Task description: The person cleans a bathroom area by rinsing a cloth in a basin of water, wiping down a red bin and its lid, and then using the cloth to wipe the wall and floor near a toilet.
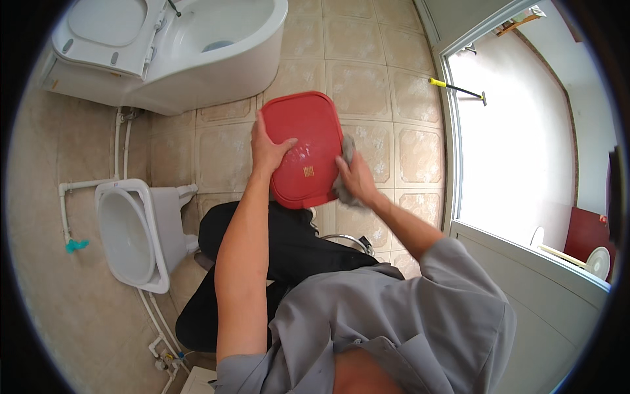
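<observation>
A red plastic lid [308,125], a rounded rectangle with a raised rim and a small printed sticker, is held up in front of my body above the tiled floor. My left hand [268,152] is closed on its left edge, with the thumb lying across the red face. Against the lid's right edge, my right hand [356,176] presses a crumpled grey cloth [348,148]. That hand is slightly blurred, and its fingers are partly hidden behind the cloth. What lies beneath the lid is hidden.
A white toilet [197,72] stands at the far left, its lid raised. Nearer on the left is a white basin-like fixture [134,233] beside wall pipes [65,203]. A curved metal rim [348,238] shows by my legs. Beyond the right doorway [453,131] lies a yellow-handled tool [457,88].
</observation>
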Demonstrator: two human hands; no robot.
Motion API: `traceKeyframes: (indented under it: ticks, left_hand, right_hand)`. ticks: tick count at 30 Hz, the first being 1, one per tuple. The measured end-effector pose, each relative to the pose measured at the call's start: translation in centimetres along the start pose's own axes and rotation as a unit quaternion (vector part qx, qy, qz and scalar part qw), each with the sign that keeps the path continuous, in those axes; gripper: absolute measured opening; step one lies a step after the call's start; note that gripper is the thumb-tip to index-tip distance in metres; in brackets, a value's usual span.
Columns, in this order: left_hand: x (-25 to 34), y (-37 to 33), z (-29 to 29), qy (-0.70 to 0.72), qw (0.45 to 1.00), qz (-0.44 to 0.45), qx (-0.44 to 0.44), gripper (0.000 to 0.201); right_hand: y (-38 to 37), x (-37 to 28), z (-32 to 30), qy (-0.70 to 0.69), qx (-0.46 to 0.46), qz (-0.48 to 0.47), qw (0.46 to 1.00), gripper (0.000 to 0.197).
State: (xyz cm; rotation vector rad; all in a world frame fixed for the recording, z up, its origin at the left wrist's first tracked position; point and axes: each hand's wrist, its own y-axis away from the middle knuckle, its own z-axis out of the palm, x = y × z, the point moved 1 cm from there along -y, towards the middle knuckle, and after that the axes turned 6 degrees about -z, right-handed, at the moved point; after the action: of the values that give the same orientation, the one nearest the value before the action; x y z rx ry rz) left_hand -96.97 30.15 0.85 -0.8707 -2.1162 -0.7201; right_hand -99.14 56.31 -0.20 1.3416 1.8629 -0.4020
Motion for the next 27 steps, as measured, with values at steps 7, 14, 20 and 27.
traceKeyframes:
  ticks: [7,14,20,27]
  left_hand:
    - [6.2,3.8,3.2,-0.281,0.959,0.029,-0.005,0.095]
    - [1.6,2.7,0.7,-0.358,0.93,0.08,-0.017,0.087]
    - [0.3,3.4,1.9,-0.439,0.887,0.133,0.049,0.089]
    - [2.1,2.9,2.5,-0.424,0.898,0.119,0.021,0.088]
  right_hand:
    - [1.3,-0.1,10.0,-0.298,0.17,0.086,0.935,0.05]
    - [3.2,-0.4,6.2,-0.368,0.091,0.201,0.904,0.037]
    - [-7.8,-2.3,1.3,-0.058,0.232,-0.113,0.964,0.039]
    - [-23.5,-6.7,-1.8,0.147,-0.105,-0.118,0.976,0.04]
